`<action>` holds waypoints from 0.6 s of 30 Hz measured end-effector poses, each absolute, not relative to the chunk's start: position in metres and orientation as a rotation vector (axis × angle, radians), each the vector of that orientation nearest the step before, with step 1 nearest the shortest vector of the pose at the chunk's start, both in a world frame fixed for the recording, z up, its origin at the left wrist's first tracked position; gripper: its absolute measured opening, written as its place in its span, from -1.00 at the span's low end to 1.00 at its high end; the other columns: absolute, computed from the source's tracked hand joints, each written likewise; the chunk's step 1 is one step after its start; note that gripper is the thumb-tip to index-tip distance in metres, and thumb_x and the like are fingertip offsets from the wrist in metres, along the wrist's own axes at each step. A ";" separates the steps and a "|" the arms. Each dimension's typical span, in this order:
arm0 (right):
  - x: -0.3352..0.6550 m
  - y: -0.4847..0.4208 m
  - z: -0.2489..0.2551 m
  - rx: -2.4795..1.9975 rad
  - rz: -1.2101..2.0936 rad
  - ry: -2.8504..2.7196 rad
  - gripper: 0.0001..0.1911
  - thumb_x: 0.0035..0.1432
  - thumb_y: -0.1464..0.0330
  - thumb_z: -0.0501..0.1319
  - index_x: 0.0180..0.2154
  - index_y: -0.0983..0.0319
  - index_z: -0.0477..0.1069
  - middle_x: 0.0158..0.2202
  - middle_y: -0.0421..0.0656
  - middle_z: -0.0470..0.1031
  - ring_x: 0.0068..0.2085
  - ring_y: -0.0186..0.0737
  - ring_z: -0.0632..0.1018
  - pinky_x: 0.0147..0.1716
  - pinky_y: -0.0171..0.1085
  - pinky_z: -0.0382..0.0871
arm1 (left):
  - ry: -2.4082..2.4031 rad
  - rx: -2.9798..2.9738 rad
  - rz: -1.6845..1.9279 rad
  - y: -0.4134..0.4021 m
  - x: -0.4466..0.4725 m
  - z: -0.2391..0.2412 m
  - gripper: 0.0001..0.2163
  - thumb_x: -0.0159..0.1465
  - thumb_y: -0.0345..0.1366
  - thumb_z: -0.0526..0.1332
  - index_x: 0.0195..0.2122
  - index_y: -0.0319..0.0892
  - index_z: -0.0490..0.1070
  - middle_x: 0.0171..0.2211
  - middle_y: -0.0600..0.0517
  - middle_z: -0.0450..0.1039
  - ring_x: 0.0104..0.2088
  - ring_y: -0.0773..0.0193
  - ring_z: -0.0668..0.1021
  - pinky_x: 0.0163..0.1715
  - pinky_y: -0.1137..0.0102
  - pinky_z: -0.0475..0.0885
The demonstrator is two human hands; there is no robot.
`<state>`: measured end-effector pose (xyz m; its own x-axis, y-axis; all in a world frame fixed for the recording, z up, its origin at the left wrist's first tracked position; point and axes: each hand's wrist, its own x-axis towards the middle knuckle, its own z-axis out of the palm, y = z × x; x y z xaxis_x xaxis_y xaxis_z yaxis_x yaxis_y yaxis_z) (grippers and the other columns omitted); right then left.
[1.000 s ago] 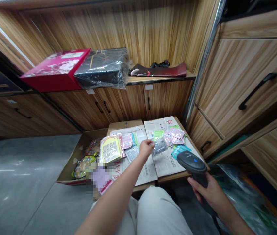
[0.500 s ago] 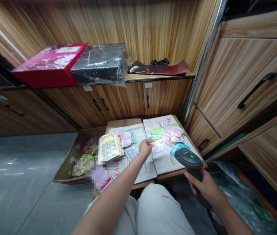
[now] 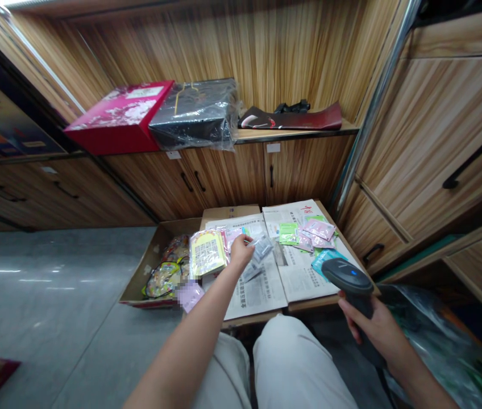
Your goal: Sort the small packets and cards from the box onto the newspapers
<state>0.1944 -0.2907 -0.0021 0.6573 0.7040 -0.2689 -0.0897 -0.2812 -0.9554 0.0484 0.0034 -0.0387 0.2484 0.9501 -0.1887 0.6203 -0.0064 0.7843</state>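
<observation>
My left hand [image 3: 241, 251] is closed, its fingertips pinching the edge of a clear, silvery packet [image 3: 262, 247] above the left newspaper sheet [image 3: 260, 292]. Another silvery packet lies partly under it. Wrapped around the handle of a dark barcode scanner [image 3: 347, 276] are the fingers of my right hand [image 3: 371, 326]; a blue light shows on the scanner's top. Its head is beside a blue packet [image 3: 323, 262]. Pink packets [image 3: 318, 229] and a green packet [image 3: 288, 233] lie on the right sheet. Left of my left hand is a yellow printed packet [image 3: 207, 254].
A cardboard box [image 3: 141, 284] with bagged goods stands at the left. Behind are wooden cabinets [image 3: 228, 179] and a shelf with a red box [image 3: 117, 116] and a plastic-wrapped black box [image 3: 196, 113]. Clear plastic wrapping [image 3: 432, 341] lies at the right.
My left hand has moved left with the packet, from the right newspaper sheet to the left one. The scanner's light has turned from green to blue. The whole view has shifted.
</observation>
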 end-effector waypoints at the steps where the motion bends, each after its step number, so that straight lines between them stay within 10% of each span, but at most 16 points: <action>1: 0.194 -0.291 -0.002 -1.695 0.831 -0.498 -0.55 -0.04 0.03 0.33 -0.29 0.25 0.39 -0.75 -0.38 0.29 -0.75 -0.37 0.29 -0.76 -0.36 0.18 | 1.486 1.690 0.488 0.007 0.041 -0.037 -0.76 0.02 -0.58 0.22 -0.27 -0.24 0.44 -0.48 0.09 0.42 -0.53 0.38 0.47 -0.47 0.50 0.38; 18: 0.188 -0.289 -0.002 -1.720 0.862 -0.488 -0.49 -0.04 0.00 0.34 -0.23 0.27 0.38 -0.74 -0.38 0.29 -0.74 -0.38 0.29 -0.73 -0.37 0.19 | 1.102 2.682 -0.203 0.017 0.028 -0.025 -0.73 0.14 -0.54 0.16 -0.26 -0.13 0.58 -0.22 -0.07 0.55 -0.12 0.10 0.51 -0.09 0.29 0.32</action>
<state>0.1879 -0.2889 -0.0021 0.6510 0.6962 -0.3025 -0.0987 -0.3175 -0.9431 0.0275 0.0169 -0.0248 0.7071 0.6736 -0.2152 0.7060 -0.6893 0.1626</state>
